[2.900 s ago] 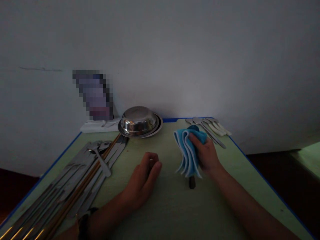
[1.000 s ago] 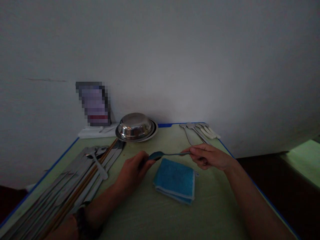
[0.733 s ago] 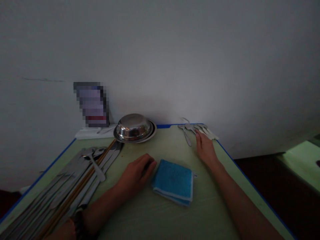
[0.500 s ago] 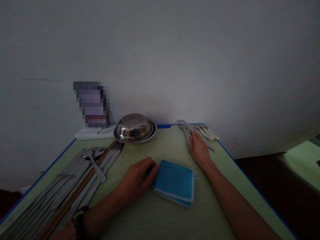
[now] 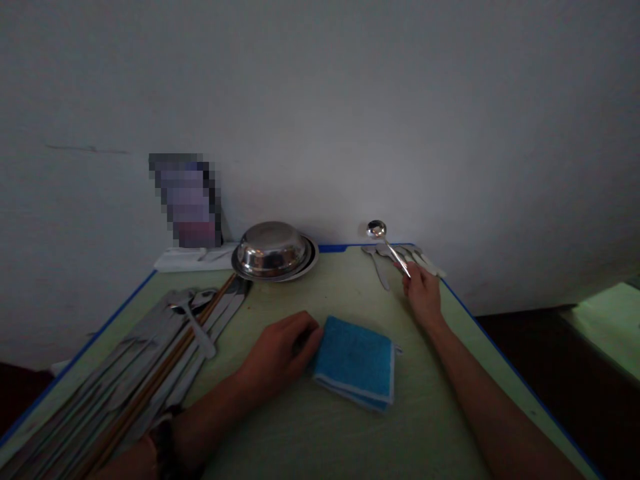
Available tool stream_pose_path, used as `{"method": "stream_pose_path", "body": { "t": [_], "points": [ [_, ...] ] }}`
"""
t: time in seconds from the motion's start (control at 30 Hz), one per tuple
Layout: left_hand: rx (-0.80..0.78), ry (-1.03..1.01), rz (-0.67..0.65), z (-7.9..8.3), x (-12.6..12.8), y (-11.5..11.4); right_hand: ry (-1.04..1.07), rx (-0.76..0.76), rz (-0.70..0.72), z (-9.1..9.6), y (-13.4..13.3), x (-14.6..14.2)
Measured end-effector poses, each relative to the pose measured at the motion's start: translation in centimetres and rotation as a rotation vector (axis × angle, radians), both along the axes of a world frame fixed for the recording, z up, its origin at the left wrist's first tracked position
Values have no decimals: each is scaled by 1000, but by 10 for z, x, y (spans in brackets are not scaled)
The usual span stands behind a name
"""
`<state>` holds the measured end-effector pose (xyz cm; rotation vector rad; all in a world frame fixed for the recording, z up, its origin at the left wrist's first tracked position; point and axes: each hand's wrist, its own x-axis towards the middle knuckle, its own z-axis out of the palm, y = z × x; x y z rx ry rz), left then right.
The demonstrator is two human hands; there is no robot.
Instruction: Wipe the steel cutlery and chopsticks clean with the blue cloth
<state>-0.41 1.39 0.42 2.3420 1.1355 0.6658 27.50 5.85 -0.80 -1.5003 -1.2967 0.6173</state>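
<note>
My right hand (image 5: 423, 293) is closed around the handle of a shiny metal spoon (image 5: 377, 230), its round bowl pointing up toward the wall. Below it, several other spoons (image 5: 379, 268) lie at the table's far right corner, some with white handles. My left hand (image 5: 280, 347) rests on the table, loosely curled with a gap between thumb and fingers. Nothing shows in it. Its fingertips are at the left edge of a folded blue cloth (image 5: 356, 360) with pale edging; whether they touch it I cannot tell.
An upturned metal bowl (image 5: 273, 245) sits on a metal dish by the wall. Cutlery (image 5: 140, 347) and wooden chopsticks (image 5: 170, 363) lie in a row along the left, with a spoon (image 5: 197, 328) across them. A blurred-out upright panel (image 5: 187, 200) leans on the wall behind a white tray (image 5: 193, 259).
My right hand has lifted a spoon off the group at the far right and drawn back slightly to the right. My left hand and the cloth stay together, almost unmoved.
</note>
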Motion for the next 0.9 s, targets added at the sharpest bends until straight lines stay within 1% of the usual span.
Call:
{"method": "stream_pose_path", "body": {
  "t": [0.07,0.1,0.2,0.27,0.33,0.47,0.57,0.63,0.73,0.9],
  "points": [
    [-10,3,-4,0,0,0,-260,128,-123,2,-2,-5],
    [-15,4,-7,0,0,0,-359,149,-124,3,-3,-9],
    [-17,13,-11,0,0,0,-552,111,-1,4,-5,-22],
    [-18,20,-7,0,1,-1,-648,78,64,5,-4,-25],
    [-22,26,-6,0,1,-1,-725,82,55,6,-3,-18],
    [-27,32,-14,1,1,-1,-787,112,-143,7,2,20],
    [-28,32,-15,1,1,-1,-796,84,-186,0,4,43],
    [-21,33,-16,0,1,-1,-805,60,-179,-6,5,48],
    [-29,43,-19,0,1,0,-827,30,-149,-14,7,43],
    [-26,44,-12,1,2,-1,-866,-37,-163,-18,12,39]
  ]
}}
